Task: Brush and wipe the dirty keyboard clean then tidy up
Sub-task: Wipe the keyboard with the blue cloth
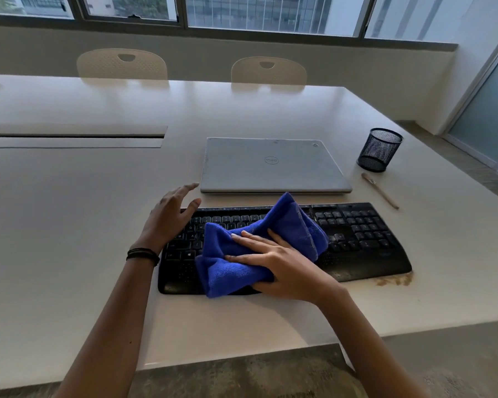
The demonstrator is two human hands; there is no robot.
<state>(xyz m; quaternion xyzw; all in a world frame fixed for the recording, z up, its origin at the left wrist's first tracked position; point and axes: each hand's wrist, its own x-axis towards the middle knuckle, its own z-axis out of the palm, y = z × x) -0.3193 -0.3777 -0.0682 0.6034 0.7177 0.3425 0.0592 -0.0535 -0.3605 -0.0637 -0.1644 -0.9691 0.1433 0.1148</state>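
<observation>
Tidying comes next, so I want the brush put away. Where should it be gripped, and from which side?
Pinch the brush at mid-handle from above, probably with the right hand: it lies flat on the table, slim handle end nearer the person, bristle end toward the mesh pen cup.

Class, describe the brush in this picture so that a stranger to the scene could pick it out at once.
Start at the big white table and find the closed grey laptop. To its right stands a black mesh pen cup; just nearer the viewer lies the brush, the only thin, pale stick there.
</observation>
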